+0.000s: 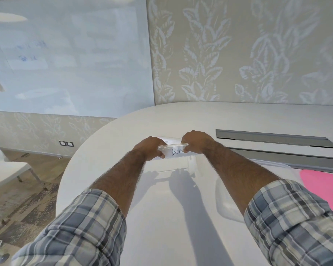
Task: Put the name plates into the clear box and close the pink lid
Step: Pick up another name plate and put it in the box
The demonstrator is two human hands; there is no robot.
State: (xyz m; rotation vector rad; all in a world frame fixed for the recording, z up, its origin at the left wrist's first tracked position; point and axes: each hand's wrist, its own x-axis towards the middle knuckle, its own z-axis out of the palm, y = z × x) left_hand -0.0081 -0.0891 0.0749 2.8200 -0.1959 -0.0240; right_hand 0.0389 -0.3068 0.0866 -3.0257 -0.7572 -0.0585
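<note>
I hold a clear acrylic name plate point(173, 151) with handwritten letters on its white card, lifted above the white table point(161, 217). My left hand point(150, 147) grips its left end and my right hand point(195, 142) grips its right end. Behind my hands another white plate or card point(171, 140) lies on the table, mostly hidden. The clear box point(226, 204) sits at the right, partly behind my right forearm. Its pink lid point(323, 187) lies at the right edge of view.
Two long grey cable slots point(273, 139) run across the table's far right. A white chair point(6, 166) stands on the floor at left. Wall sockets point(66, 144) sit low on the patterned wall. A glass board point(65, 54) hangs at upper left.
</note>
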